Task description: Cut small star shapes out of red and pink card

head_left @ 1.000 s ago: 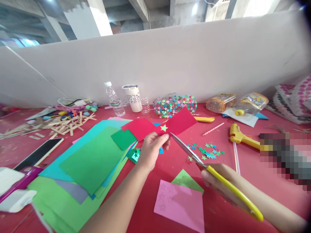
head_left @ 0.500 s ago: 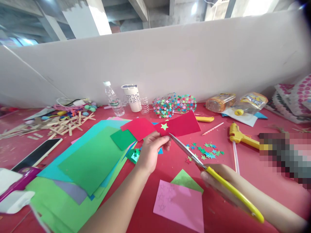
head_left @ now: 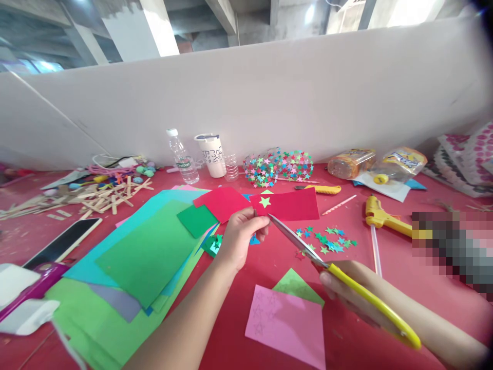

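My left hand point(head_left: 242, 231) is closed in a pinch at the near left end of a red paper strip point(head_left: 295, 205). A light green star point(head_left: 265, 202) shows against that strip, just beyond my fingertips. In my right hand point(head_left: 346, 288) are scissors point(head_left: 370, 293) with yellow handles. Their blades look nearly together, and the tips point at my left fingertips, close to the strip's lower edge. Loose small stars point(head_left: 329, 241) lie to the right of the blades. Nearer me, a pink paper point(head_left: 287, 324) with drawn stars overlaps a green paper piece point(head_left: 298, 285).
Stacked coloured sheets point(head_left: 146, 252) cover the left, beside a phone point(head_left: 63, 244) and wooden sticks point(head_left: 119, 195). A water bottle point(head_left: 183, 159), a cup point(head_left: 211, 156) and star-covered bottle shapes point(head_left: 279, 167) stand behind. To the right are a yellow cutter point(head_left: 323, 189) and a glue gun point(head_left: 385, 218).
The red strip has swung from slanting upward at its right end to nearly level. The scissors and both hands have hardly moved. The whole view has shifted slightly.
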Demonstrator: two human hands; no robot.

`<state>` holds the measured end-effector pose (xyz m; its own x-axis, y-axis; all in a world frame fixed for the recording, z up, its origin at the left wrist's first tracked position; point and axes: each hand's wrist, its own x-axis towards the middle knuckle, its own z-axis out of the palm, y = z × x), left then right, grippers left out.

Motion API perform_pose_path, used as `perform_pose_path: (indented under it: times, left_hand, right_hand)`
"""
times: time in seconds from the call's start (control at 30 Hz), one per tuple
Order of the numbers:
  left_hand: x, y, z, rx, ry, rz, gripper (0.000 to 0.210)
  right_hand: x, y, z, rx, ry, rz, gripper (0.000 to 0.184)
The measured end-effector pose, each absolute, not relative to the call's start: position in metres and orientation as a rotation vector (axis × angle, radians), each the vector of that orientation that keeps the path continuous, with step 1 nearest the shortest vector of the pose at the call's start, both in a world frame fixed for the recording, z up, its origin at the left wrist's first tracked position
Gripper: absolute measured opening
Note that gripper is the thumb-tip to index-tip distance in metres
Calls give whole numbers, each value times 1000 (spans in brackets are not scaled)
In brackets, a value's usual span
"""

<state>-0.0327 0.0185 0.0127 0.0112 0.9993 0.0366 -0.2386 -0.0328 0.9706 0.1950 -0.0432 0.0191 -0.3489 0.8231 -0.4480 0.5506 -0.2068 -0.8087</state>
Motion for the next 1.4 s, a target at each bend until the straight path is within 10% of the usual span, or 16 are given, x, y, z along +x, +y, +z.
perform_pose_path:
  times: [1.4]
  left_hand:
    - [-36, 24, 1, 1080, 1038, 1384, 18]
  right_hand:
    - [200, -35, 14, -1590, -1787, 1710, 76]
